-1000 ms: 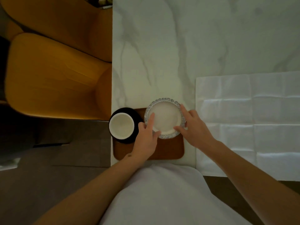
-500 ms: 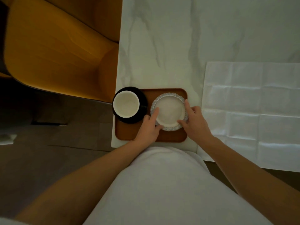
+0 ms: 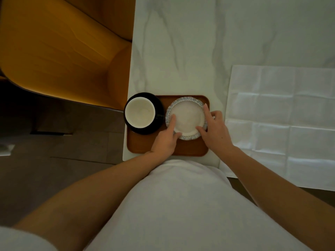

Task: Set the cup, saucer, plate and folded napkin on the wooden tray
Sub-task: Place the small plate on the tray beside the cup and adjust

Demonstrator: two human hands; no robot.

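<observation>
A small white plate point(image 3: 187, 117) with a patterned scalloped rim sits on the right half of the wooden tray point(image 3: 190, 147). My left hand point(image 3: 165, 137) grips its near-left rim, forefinger lying on the plate. My right hand point(image 3: 214, 130) holds its right rim between forefinger and thumb. A white-lined cup point(image 3: 140, 113) stands on a black saucer point(image 3: 157, 104) at the tray's left end, overhanging the table edge. A large white napkin point(image 3: 282, 122) lies unfolded and creased on the table to the right.
The white marble table point(image 3: 181, 51) stretches away beyond the tray. An orange chair point(image 3: 63, 51) stands close against the table's left edge. Dark floor point(image 3: 54, 151) lies below left. The tray sits at the table's near left corner.
The view has shifted, so the tray and dishes sit higher in frame. Both hands stay on the plate, which rests in the same spot on the tray.
</observation>
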